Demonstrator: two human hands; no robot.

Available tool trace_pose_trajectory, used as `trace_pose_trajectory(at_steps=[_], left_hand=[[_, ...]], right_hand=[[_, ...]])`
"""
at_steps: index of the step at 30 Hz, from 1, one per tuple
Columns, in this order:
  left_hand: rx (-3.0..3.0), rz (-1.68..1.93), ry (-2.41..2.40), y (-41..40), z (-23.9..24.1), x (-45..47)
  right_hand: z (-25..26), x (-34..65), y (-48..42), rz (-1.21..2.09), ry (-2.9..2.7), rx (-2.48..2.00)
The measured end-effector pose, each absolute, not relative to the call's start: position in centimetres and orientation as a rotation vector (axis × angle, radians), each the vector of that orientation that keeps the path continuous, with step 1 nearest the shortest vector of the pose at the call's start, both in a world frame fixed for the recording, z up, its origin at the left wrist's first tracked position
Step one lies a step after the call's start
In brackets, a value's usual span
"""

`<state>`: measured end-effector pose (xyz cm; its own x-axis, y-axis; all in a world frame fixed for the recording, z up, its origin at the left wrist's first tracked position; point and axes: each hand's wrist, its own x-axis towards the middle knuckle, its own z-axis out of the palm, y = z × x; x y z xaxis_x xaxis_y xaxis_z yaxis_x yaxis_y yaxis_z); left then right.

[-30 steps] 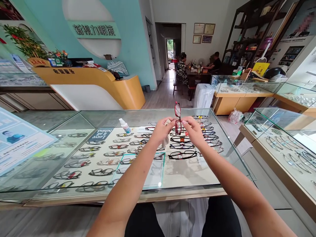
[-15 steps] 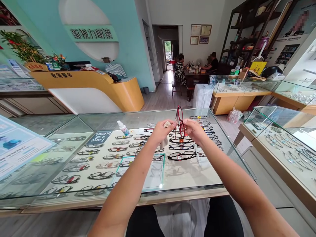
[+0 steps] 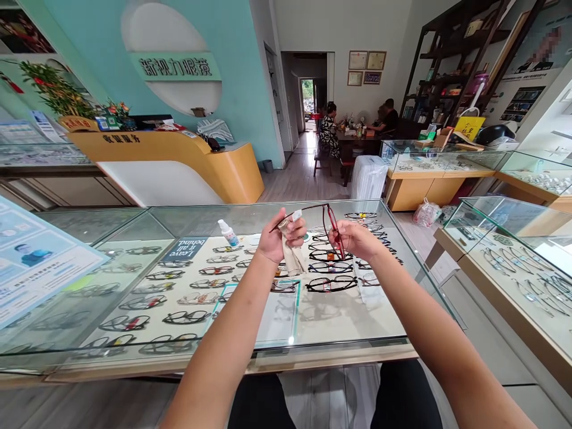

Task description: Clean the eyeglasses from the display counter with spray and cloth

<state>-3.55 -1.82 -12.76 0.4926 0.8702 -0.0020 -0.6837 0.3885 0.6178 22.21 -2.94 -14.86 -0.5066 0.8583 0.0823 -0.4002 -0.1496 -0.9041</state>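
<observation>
Head view: showing red-framed glasses [image 3: 333,220] just right of centre, held up above a glass-topped desk [image 3: 335,353], with one temple out toward the left and a white tag [image 3: 297,214] on it. Gripped at the front by the fingers of the right hand [image 3: 357,238]. Clasped in the curled fingers of the left hand [image 3: 273,243], a beige cloth [image 3: 292,256], hanging down; crossed at the top by the temple, pinched or merely touching, cannot tell. Below, under the glass, rows of spectacle frames [image 3: 331,286]. Left of centre, on the glass, a white spray bottle [image 3: 229,235]. At the left edge, a blue-and-white leaflet [image 3: 44,262]. Toward the upper right, two seated people [image 3: 329,128].
</observation>
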Motion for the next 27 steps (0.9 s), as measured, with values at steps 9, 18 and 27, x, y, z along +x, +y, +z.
trace_pose_trajectory(at_steps=[9, 18, 27], left_hand=[[1.16, 1.301, 0.619, -2.0, -13.4, -1.6], [2.516, 1.348, 0.909, -3.0, -15.5, 0.0], [2.592, 1.383, 1.001, -3.0, -15.6, -0.3]], right_hand=[[-14.7, 22.5, -2.4, 1.732, -0.994, -0.5], [-14.9, 22.3, -2.5, 1.71, -1.084, -0.501], [-14.7, 21.5, -3.1, 1.677, -0.955, -0.451]])
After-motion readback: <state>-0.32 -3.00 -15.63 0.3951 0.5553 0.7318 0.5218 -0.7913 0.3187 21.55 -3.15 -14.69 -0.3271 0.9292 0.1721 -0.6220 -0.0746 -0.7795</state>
